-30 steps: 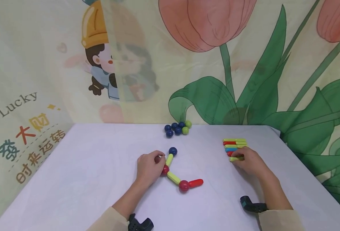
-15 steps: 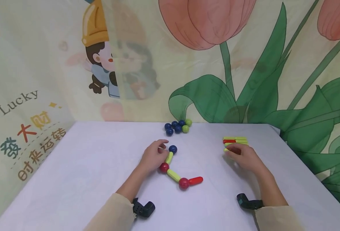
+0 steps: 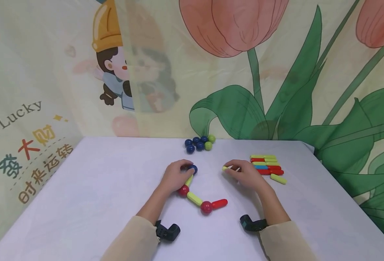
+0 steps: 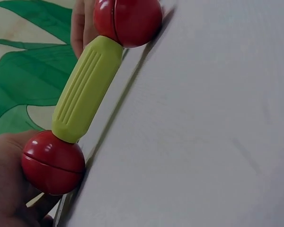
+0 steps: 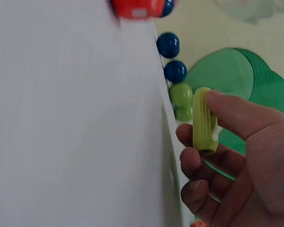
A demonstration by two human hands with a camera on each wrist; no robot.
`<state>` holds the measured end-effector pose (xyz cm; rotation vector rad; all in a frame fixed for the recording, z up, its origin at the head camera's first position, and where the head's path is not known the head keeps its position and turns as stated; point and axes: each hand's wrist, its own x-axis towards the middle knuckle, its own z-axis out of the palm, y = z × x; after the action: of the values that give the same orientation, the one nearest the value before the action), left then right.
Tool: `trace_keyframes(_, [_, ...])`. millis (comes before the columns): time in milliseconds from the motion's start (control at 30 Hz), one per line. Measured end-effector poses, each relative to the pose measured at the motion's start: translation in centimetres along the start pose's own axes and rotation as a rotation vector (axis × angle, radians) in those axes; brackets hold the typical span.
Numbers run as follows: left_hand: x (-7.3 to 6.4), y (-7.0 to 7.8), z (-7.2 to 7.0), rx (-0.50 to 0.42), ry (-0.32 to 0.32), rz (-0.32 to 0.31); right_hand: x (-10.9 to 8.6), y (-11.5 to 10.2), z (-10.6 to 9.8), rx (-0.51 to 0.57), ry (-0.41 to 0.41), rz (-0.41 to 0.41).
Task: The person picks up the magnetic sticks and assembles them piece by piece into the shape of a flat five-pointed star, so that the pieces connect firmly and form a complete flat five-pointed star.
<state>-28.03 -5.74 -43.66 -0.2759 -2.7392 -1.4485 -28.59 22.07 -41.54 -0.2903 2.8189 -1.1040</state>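
Observation:
My left hand pinches the dark blue ball at the far end of a linked chain lying on the table. From that ball the chain runs through a short yellow-green rod, a red ball, a second yellow-green rod, another red ball and a red rod. To the right of the chain, my right hand holds a loose yellow-green rod between thumb and fingertips. The left wrist view shows the ridged middle rod between both red balls.
Several dark blue balls and a pair of light green balls sit at the table's back edge. Rows of yellow-green, red and blue rods lie at the right, with one separate yellow-green rod in front.
My right hand has left the rods and moved left, carrying a yellow-green rod. My left hand has shifted from beside the nearer red ball up to the blue ball.

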Motion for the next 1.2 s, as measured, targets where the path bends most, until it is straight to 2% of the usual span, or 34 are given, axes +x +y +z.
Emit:
trace_keyframes(167, [-0.7,-0.4,-0.3,-0.044,0.007,-0.018,1.3,-1.3,1.8,0.000,-0.021,-0.011])
trace_keyframes(467, [-0.8,-0.9,0.0,-0.006,0.029,-0.004,2.6,-3.6,3.6,0.014,-0.056,-0.029])
trace_keyframes(767, [-0.7,-0.9,0.0,0.015,0.031,0.020,3.4,-4.6,4.6,-0.005,-0.062,-0.082])
trace_keyframes(1200, [-0.8,-0.6,0.0,0.018,0.037,0.009,3.3,-5.3,5.1,-0.001,-0.084,-0.070])
